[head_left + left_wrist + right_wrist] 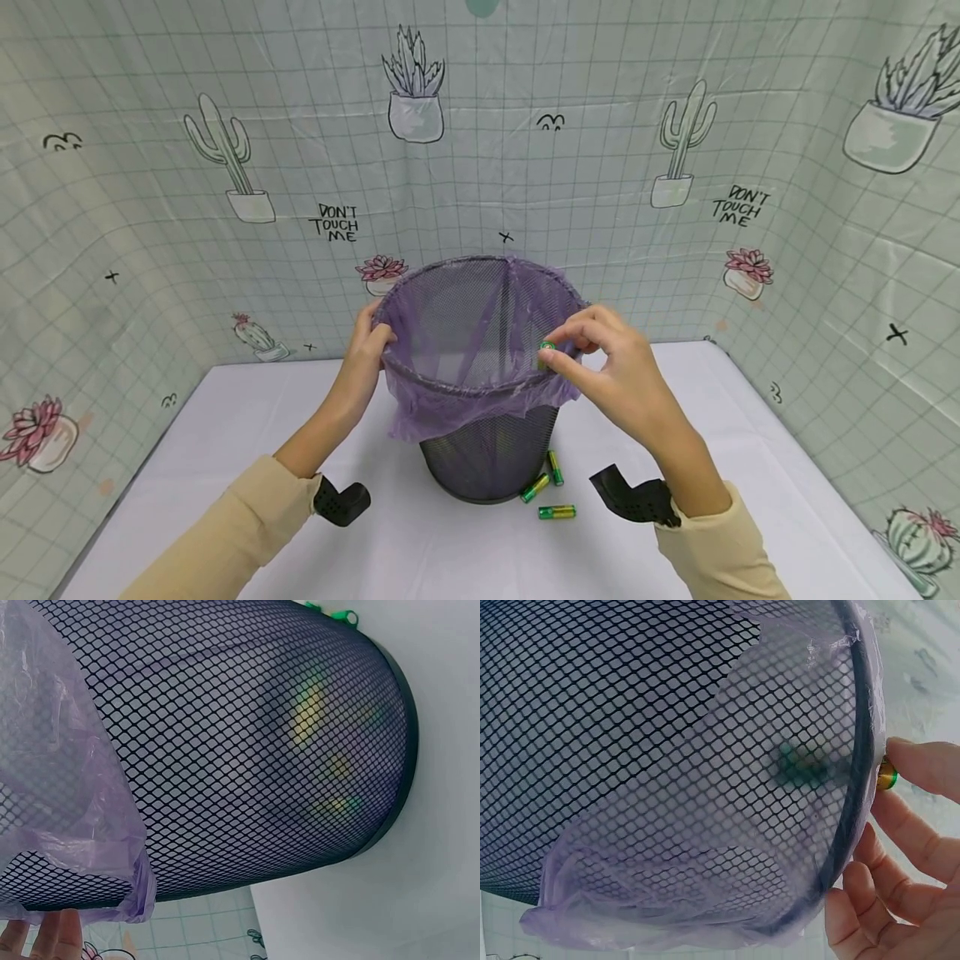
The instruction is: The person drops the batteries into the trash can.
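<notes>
A black mesh wastebasket point(480, 467) with a thin purple bag point(435, 417) folded over its rim stands upright. At its left rim my left hand point(365, 354) grips the edge and bag, fingers outside; in the left wrist view, fingertips point(60, 934) show beneath the rim. My right hand point(618, 367) pinches a green-and-gold battery point(547, 350) between thumb and forefinger at the inner right rim. The right wrist view shows the end of the battery point(887, 776) just past the rim. Blurred yellow-green shapes point(307, 712) show through the mesh near the basket's bottom.
Three more batteries lie on the white table point(262, 433) right of the basket's base: one battery point(555, 467) beside it, another battery point(535, 487) against its foot, a third battery point(557, 512) nearer me. A gridded cactus-print cloth point(480, 183) surrounds the back and sides.
</notes>
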Motion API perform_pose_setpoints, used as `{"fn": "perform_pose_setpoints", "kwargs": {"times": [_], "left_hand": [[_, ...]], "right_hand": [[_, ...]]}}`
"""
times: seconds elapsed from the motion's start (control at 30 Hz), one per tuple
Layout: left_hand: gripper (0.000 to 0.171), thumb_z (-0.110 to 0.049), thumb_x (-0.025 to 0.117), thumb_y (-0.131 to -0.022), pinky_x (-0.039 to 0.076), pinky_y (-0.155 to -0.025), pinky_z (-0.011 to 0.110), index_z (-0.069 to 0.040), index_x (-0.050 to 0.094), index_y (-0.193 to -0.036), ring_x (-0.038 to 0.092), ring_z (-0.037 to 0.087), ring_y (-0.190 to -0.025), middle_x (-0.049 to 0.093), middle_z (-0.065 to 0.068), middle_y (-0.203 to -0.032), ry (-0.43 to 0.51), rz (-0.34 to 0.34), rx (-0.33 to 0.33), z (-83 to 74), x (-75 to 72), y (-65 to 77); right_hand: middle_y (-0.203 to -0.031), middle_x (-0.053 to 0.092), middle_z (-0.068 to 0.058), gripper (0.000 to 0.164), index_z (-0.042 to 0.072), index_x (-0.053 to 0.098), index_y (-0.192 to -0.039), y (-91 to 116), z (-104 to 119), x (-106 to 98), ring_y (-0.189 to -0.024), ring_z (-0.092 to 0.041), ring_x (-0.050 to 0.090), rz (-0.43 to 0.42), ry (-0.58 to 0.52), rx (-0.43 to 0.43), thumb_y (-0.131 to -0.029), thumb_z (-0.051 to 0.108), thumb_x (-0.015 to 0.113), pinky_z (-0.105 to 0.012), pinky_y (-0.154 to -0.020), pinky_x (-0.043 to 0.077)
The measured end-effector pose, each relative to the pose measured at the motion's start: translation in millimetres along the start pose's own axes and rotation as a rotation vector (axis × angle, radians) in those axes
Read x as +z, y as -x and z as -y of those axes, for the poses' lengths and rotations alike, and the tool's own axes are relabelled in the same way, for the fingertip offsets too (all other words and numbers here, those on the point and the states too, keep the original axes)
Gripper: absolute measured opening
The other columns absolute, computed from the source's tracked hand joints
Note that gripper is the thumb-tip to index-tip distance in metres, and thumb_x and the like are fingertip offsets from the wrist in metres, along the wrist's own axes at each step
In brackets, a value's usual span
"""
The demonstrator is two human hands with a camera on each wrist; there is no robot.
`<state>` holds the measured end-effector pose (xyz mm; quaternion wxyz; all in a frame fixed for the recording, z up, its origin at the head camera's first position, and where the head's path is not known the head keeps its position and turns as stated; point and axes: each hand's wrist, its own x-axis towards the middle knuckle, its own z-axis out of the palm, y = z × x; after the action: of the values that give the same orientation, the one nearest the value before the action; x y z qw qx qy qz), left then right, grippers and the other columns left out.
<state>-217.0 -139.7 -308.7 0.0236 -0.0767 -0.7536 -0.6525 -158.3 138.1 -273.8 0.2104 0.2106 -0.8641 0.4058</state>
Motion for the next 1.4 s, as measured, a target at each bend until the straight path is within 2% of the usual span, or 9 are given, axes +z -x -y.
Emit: {"fn": "perform_pose_setpoints", "kwargs": {"times": [0.27, 0.53, 0.77, 1.1, 1.4], "left_hand": [[0.067, -0.017, 0.035, -0.082, 0.030, -0.093, 0.036, -0.010, 0.014, -0.146, 0.035, 0.026, -0.116, 0.029, 0.012, -0.141, 0.002, 0.003, 0.006, 0.1, 0.5, -1.0], [0.067, -0.017, 0.034, -0.083, 0.029, -0.096, 0.038, -0.009, 0.014, -0.146, 0.034, 0.026, -0.117, 0.028, 0.012, -0.142, 0.002, 0.003, 0.009, -0.7, 0.7, -0.8], [0.065, -0.016, 0.034, -0.082, 0.030, -0.094, 0.037, -0.008, 0.016, -0.144, 0.035, 0.026, -0.116, 0.029, 0.013, -0.140, 0.006, 0.003, 0.016, -0.5, 1.2, -1.0], [0.066, -0.016, 0.034, -0.082, 0.030, -0.092, 0.035, -0.009, 0.015, -0.145, 0.035, 0.025, -0.113, 0.030, 0.013, -0.138, 0.006, -0.002, 0.002, -1.3, 0.7, -0.7], [0.066, -0.016, 0.033, -0.082, 0.031, -0.090, 0.034, -0.009, 0.015, -0.145, 0.036, 0.026, -0.113, 0.030, 0.012, -0.139, 0.008, -0.003, -0.004, -1.5, 0.9, -0.6]], "right_hand": [[-0.099, 0.058, 0.001, 0.012, 0.011, 0.069, -0.095, 4, -3, -3, -0.088, -0.013, 0.050, 0.007, -0.005, 0.016, -0.085, 0.016, 0.066, -0.024, -0.079, 0.040], [-0.095, 0.058, 0.004, 0.008, 0.012, 0.066, -0.091, 9, -8, -5, -0.086, -0.011, 0.048, -0.024, 0.009, 0.007, -0.084, 0.016, 0.067, -0.022, -0.077, 0.039], [-0.089, 0.056, 0.006, 0.005, 0.013, 0.065, -0.088, 21, -16, -7, -0.084, -0.012, 0.048, -0.057, -0.009, 0.016, -0.083, 0.013, 0.067, -0.020, -0.076, 0.038], [-0.088, 0.057, 0.008, 0.006, 0.019, 0.065, -0.091, 48, -33, -6, -0.082, -0.004, 0.049, -0.047, -0.016, 0.101, -0.086, 0.016, 0.064, -0.015, -0.077, 0.040], [-0.087, 0.056, 0.007, 0.010, 0.020, 0.065, -0.094, 80, -66, 13, -0.081, -0.006, 0.050, 0.074, -0.014, 0.282, -0.088, 0.027, 0.061, -0.023, -0.073, 0.044]]}}
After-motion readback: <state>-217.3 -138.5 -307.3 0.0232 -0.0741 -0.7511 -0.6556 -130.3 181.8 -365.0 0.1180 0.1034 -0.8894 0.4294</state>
